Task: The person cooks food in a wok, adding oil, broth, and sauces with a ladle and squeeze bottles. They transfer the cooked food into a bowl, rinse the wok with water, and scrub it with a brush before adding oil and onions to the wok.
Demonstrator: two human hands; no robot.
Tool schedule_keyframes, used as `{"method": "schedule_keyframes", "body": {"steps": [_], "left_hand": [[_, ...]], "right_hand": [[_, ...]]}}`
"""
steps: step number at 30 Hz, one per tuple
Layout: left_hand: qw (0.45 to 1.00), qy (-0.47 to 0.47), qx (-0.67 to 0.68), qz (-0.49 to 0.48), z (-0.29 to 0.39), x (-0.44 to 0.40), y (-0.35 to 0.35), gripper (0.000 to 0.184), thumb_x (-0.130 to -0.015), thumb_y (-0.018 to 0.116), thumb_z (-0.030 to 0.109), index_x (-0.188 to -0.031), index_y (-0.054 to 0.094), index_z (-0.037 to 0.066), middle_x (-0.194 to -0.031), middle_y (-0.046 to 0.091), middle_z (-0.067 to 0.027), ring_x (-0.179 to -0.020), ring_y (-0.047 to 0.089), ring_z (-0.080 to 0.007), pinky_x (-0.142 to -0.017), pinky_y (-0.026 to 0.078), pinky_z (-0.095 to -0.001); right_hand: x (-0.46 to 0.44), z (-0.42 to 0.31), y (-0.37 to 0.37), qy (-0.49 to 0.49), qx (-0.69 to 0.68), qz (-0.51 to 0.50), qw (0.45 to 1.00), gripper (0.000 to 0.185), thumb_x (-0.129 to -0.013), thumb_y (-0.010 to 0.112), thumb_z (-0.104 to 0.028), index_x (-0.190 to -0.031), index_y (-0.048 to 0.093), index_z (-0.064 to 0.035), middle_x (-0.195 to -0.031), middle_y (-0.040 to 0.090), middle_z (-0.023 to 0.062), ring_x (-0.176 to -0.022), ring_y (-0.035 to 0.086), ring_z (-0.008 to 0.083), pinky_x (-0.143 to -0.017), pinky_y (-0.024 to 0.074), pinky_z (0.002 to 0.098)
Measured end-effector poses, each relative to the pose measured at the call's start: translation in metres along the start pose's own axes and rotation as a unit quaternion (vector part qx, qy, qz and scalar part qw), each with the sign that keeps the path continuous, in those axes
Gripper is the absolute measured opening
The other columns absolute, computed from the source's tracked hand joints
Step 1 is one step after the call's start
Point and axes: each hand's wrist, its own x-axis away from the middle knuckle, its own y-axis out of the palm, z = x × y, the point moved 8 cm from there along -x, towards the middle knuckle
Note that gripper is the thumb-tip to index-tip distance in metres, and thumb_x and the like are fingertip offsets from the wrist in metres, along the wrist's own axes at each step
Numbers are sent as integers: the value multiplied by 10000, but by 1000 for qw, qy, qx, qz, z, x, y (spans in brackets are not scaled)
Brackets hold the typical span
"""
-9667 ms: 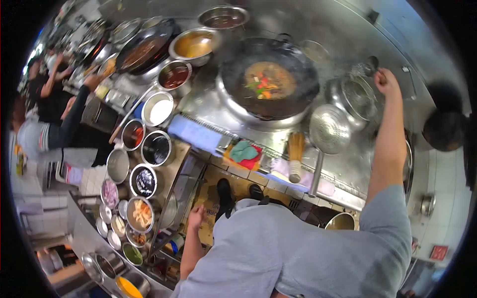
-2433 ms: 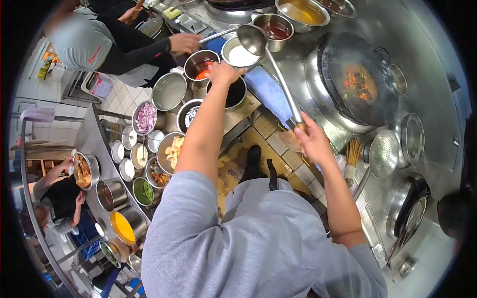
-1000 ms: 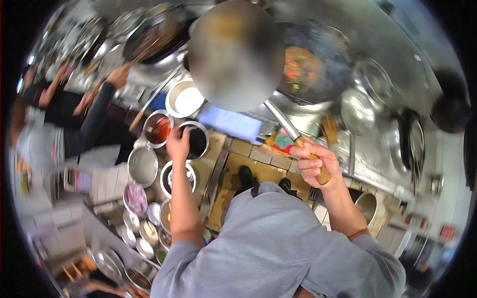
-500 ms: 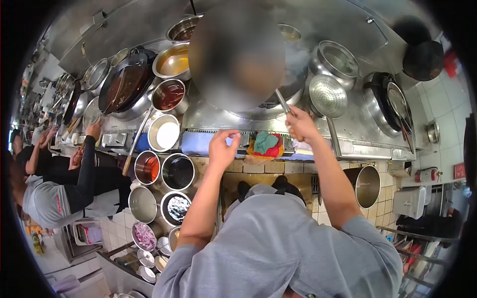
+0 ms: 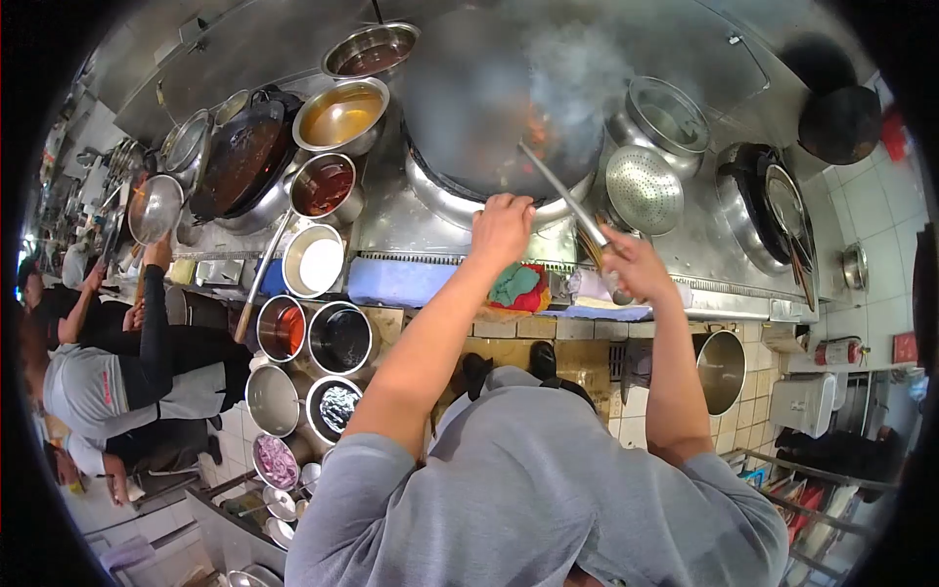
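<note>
Along the steel counter [image 5: 386, 223], round pots [image 5: 347, 207] of glossy sauce stand left of the dark, curved wok [image 5: 584, 155]. The left hand [image 5: 502, 230] bends at its near rim, grip unclear. Orange-red food [image 5: 537, 127] is already inside under smoke, none dished out in view. The right hand [image 5: 638, 266] clasps a smooth metal-shafted utensil [image 5: 559, 184] slanting in; a perforated strainer [image 5: 644, 191] lies right of the wok.

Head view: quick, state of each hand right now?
Left hand: fingers bent at the wok's near rim; grip cannot be told.
Right hand: closed, holding a long-handled tool.
</note>
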Motion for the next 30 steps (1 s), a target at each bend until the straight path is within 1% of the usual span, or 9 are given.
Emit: {"method": "schedule_keyframes", "body": {"steps": [2,4,8,12,15,19,24,26,30], "left_hand": [[998,-16,-6,-60,-11,-4,27,159,-869,509,204,-893,615,88,-854,605,-89,-917,526,-302,-753,437,-413],[991,-2,-40,-126,-15,-10,43,173,-882,491,216,-863,600,83,-852,602,-96,-900,527,-305,-765,433,-427],[996,0,-39,-86,-2,-7,33,198,-886,488,245,-865,609,89,-853,603,-91,-891,530,-310,-754,433,-435],[993,-41,-42,-106,-11,-7,37,199,-876,495,249,-872,628,101,-901,599,-80,-943,515,-285,-792,409,-447],[996,-25,-35,-81,-6,-6,36,189,-878,495,251,-883,630,119,-878,589,-75,-938,524,-283,-783,415,-449],[992,-52,-56,-105,-17,-6,34,224,-896,480,282,-876,616,105,-903,582,-83,-939,524,-298,-768,431,-441],[992,-74,-55,-89,-16,-1,28,191,-879,518,274,-937,611,117,-939,578,-62,-983,526,-276,-785,428,-444],[988,-104,-43,-101,-17,4,30,209,-872,535,277,-983,607,114,-991,580,-73,-1017,517,-289,-831,423,-419],[995,-59,74,39,4,28,-4,284,-825,605,217,-1076,582,86,-1089,557,-127,-1068,503,-313,-894,410,-405]], "right_hand": [[-9,2,-7,-7,28,31,999,490,-800,589,-162,-1277,484,-118,-766,618,137,-640,589,230,-670,484,330],[-26,-25,0,-217,192,228,930,479,-799,589,-161,-1264,493,-97,-798,627,157,-663,595,280,-668,484,338],[-30,8,25,-40,-33,33,998,468,-822,578,-188,-1269,485,-85,-779,624,138,-686,605,253,-674,476,335],[-4,22,-14,9,1,-17,1000,478,-828,558,-174,-1290,467,-92,-744,618,97,-587,582,200,-570,473,321],[-26,-27,-9,-337,199,244,887,500,-827,578,-166,-1306,452,-102,-699,589,50,-413,471,132,-358,389,295],[-30,8,-8,-63,-52,-4,997,506,-847,567,-150,-1334,429,-140,-653,539,30,-421,458,93,-361,371,261],[-56,1,-42,-72,-44,17,996,514,-865,541,-112,-1352,381,-73,-646,512,11,-424,446,83,-367,366,247],[-76,-27,-41,-412,244,344,808,504,-857,548,-164,-1343,415,-139,-631,543,32,-396,456,108,-351,365,278],[-115,-16,1,-101,-70,109,986,501,-856,528,-200,-1340,414,-135,-646,576,73,-452,521,166,-436,433,315]]}}
